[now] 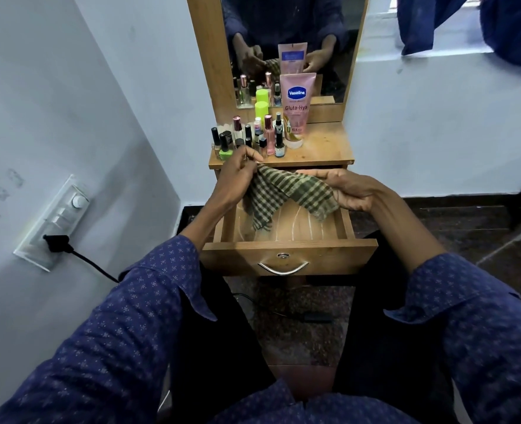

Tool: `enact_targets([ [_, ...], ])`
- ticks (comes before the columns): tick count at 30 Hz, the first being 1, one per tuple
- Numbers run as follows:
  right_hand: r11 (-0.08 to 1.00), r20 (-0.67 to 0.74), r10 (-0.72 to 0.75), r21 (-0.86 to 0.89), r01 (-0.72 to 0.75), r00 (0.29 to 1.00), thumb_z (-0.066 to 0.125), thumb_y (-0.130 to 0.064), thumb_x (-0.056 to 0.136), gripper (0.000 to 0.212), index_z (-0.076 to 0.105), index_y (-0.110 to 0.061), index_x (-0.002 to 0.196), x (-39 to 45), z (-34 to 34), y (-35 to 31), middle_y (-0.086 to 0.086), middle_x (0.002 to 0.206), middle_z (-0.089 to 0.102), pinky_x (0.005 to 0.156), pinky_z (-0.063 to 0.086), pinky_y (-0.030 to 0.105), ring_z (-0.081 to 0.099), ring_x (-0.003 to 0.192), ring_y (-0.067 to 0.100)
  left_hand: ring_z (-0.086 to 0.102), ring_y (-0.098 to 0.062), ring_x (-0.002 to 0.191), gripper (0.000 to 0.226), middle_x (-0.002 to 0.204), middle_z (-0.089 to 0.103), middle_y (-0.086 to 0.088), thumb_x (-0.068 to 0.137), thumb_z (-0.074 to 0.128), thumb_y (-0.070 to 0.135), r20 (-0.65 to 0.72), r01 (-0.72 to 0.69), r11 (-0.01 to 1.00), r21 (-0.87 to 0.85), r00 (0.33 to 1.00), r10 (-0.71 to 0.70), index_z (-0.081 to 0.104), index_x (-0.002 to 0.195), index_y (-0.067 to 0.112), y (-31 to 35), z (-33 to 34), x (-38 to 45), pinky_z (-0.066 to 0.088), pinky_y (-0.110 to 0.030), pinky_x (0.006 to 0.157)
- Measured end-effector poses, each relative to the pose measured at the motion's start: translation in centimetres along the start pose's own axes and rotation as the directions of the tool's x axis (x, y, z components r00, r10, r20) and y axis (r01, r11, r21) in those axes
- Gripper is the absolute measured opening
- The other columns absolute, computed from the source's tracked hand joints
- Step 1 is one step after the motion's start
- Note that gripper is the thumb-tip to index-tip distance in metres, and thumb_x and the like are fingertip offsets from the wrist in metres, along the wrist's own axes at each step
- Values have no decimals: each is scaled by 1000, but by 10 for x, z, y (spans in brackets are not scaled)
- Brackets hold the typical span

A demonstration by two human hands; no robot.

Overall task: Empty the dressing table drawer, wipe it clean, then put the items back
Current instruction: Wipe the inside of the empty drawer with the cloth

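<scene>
You have two hands in view, left hand (237,175) and right hand (349,191), and one green checked cloth (286,194) between them. One drawer (288,255) stands pulled out, fitted with one metal handle (283,267). On the dressing table top (320,148) count one pink Vaseline tube (296,108), one neon yellow-green capped bottle (261,109), one green nail polish bottle (225,148), and a cluster of small bottles (253,136), roughly a dozen, exact figure unreadable. One mirror (289,32), one wall switchboard (54,221), one black plug (56,242).
</scene>
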State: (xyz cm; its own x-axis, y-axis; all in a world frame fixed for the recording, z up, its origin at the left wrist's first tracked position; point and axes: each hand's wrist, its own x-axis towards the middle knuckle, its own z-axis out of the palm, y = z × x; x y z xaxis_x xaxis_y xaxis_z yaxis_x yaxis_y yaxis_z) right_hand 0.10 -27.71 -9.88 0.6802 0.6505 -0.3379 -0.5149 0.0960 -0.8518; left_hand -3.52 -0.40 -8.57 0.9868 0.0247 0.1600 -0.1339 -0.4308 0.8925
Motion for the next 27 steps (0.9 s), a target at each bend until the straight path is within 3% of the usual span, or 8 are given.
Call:
enact_targets([
  [4, 991, -131, -77, 101, 91, 988, 48, -3, 107, 23, 67, -1, 119, 0, 2, 3, 14, 104, 78, 73, 65, 30, 78, 87, 18, 62, -14, 114, 20, 125, 65, 1, 97, 66, 15, 186, 31, 998, 62, 982, -42, 64, 115, 23, -7, 0, -5, 55, -30, 87],
  [7, 968, -236, -122, 187, 168, 964, 53, -4, 106, 17, 66, 4, 109, 6, 9, 5, 16, 95, 78, 67, 64, 30, 78, 80, 20, 61, -2, 101, 35, 112, 66, 9, 88, 78, 17, 248, -39, 980, 194, 969, -10, 61, 119, 23, -13, 9, -10, 49, -19, 78],
  [10, 964, -282, -187, 134, 231, 941, 57, -9, 105, 20, 65, 8, 113, 14, 12, 7, 15, 92, 79, 64, 63, 28, 77, 77, 18, 57, 3, 86, 22, 97, 65, 13, 90, 76, 12, 148, -143, 957, 251, 983, 108, 66, 109, 17, -25, 23, -9, 41, -23, 71],
  [14, 964, -258, -263, -22, 266, 930, 62, -12, 104, 23, 66, 0, 124, 15, 4, 7, 14, 106, 77, 74, 65, 30, 76, 88, 18, 57, -9, 94, 5, 104, 64, 4, 100, 64, 24, -22, -170, 945, 278, 983, 183, 68, 103, 23, -37, 28, -6, 43, -27, 75],
  [19, 941, -138, -320, -162, 297, 937, 54, 8, 102, 26, 75, -5, 110, 5, -4, 14, 14, 130, 71, 93, 61, 29, 70, 115, 20, 67, -13, 95, 25, 113, 73, 3, 108, 51, 11, -33, -99, 993, 63, 994, 102, 73, 119, 14, -40, 27, -7, 53, -28, 76],
  [22, 934, -189, -318, -229, 273, 929, 50, 2, 105, 31, 80, -8, 101, 5, -5, 25, 13, 123, 75, 99, 60, 34, 68, 119, 24, 69, -14, 101, 26, 113, 74, 12, 105, 56, 9, -54, -77, 996, 42, 995, 79, 76, 115, 22, -42, 26, -6, 56, -32, 82],
  [24, 936, -233, -319, -229, 267, 919, 53, -4, 105, 27, 79, -11, 99, 7, -6, 33, 10, 117, 77, 95, 60, 32, 67, 115, 24, 70, -15, 105, 27, 110, 75, 15, 102, 62, 8, -82, -34, 999, 4, 996, 34, 79, 110, 27, -44, 24, -5, 60, -40, 90],
  [27, 924, -288, -344, -273, 267, 894, 66, -11, 100, 13, 75, -17, 108, 11, -6, 43, 5, 115, 77, 97, 55, 37, 68, 110, 21, 72, -13, 95, 28, 108, 77, 4, 102, 63, 2, -73, 52, 993, -101, 996, -60, 80, 109, 24, -42, 24, -4, 62, -34, 83],
])
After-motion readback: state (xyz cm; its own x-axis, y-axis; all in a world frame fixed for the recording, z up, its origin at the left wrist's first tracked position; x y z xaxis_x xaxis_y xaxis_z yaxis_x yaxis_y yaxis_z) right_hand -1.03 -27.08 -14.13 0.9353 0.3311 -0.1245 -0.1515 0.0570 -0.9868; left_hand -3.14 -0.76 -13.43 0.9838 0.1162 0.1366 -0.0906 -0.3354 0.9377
